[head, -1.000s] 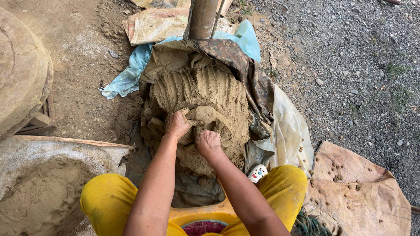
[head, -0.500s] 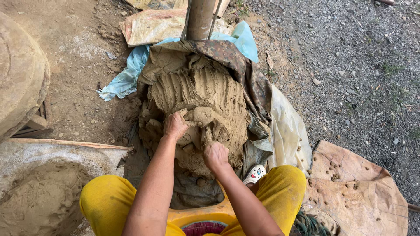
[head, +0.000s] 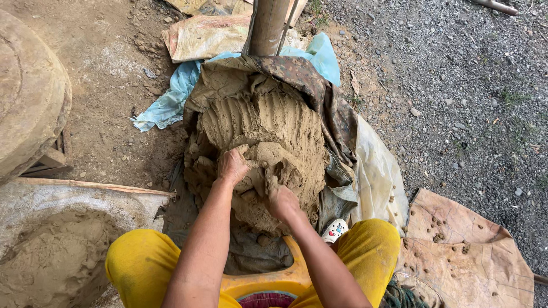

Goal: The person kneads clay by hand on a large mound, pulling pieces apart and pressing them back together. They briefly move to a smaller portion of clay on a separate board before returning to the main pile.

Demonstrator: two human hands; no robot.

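A big mound of wet brown clay [head: 265,128] lies on a dirty patterned cloth [head: 308,80] on the ground in front of me. Finger grooves run down its upper face. My left hand [head: 232,165] grips a lump of clay [head: 273,157] at the mound's front, fingers dug in. My right hand [head: 282,199] is sunk into the clay just below and to the right, fingers buried. Both hands are smeared with clay. My knees in yellow trousers [head: 142,259] frame the mound.
A wooden post [head: 268,25] stands behind the mound on blue plastic sheet [head: 171,100]. A sack with more clay [head: 51,256] lies at the left, a large round clay-coated form [head: 28,97] beyond it. Gravel is on the right, stained cardboard [head: 462,251] at lower right.
My right hand slid down and to the right from the lump's top and pushed its fingers into the clay. The left hand stayed gripping the lump.
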